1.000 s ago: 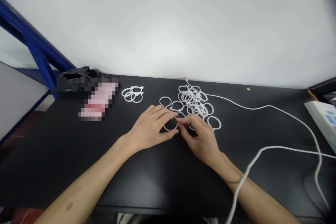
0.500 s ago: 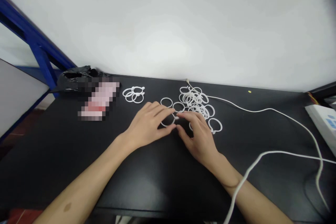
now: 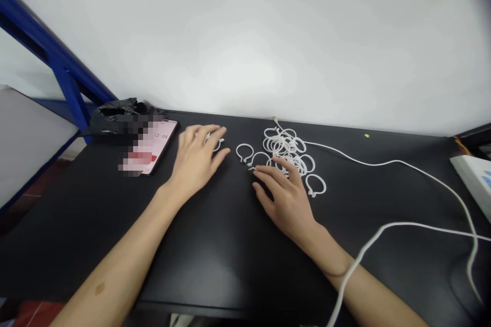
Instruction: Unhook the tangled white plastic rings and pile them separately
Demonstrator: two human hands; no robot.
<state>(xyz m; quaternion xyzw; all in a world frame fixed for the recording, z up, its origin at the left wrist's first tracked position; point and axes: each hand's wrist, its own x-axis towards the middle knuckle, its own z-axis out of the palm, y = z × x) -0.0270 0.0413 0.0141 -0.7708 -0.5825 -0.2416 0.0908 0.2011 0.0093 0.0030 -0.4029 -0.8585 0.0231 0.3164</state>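
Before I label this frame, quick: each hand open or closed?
Left hand: open, fingers spread over white rings.
Right hand: open, loosely curled at the ring pile, contact unclear.

On the bench [image 3: 215, 255], the phone [image 3: 157, 145] lies at the left, with the bag [image 3: 109, 120] behind it to the left. A few rings [image 3: 218, 148] lie right of the phone. Further right sits the ring pile [image 3: 282, 146] — one ring [image 3: 325, 183] in front to its right. The cable [image 3: 368, 164] runs rightward from behind the pile, toward the box [image 3: 470, 171].
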